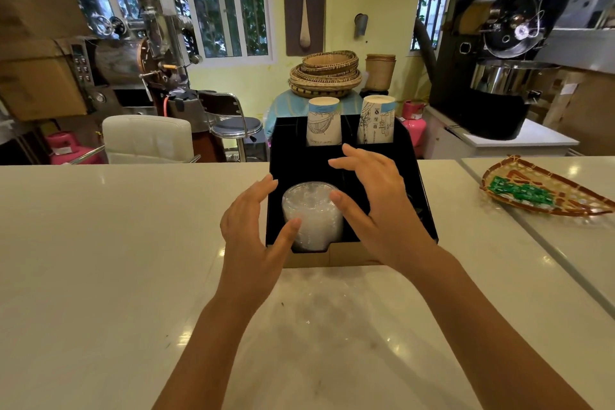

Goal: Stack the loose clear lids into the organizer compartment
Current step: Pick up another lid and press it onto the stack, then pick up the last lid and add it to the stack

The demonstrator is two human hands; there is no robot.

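pale glossy bench in a yellow-walled room, with coffee roasting machines at the back left and back right, stacked woven baskets behind. black organizer standing on the bench near its far edge, on a tan cardboard base. two upside-down stacks of printed paper cups upright in its rear compartments, side by side. stack of clear lids seated in the front left compartment, upright, rising close to the level of the black wall. left hand spread wide just left of the stack, thumb tip lying against the front of the lids, fingers lifted over the organizer's left wall, gripping nothing. right hand spread wide on the right of the stack, thumb tip at the stack's upper right edge, touching or nearly so, cannot tell which; other fingers arched above the middle of the organizer, clear of the lids, gripping nothing. flat woven tray holding green packets far right on the neighbouring bench, well apart from both hands.
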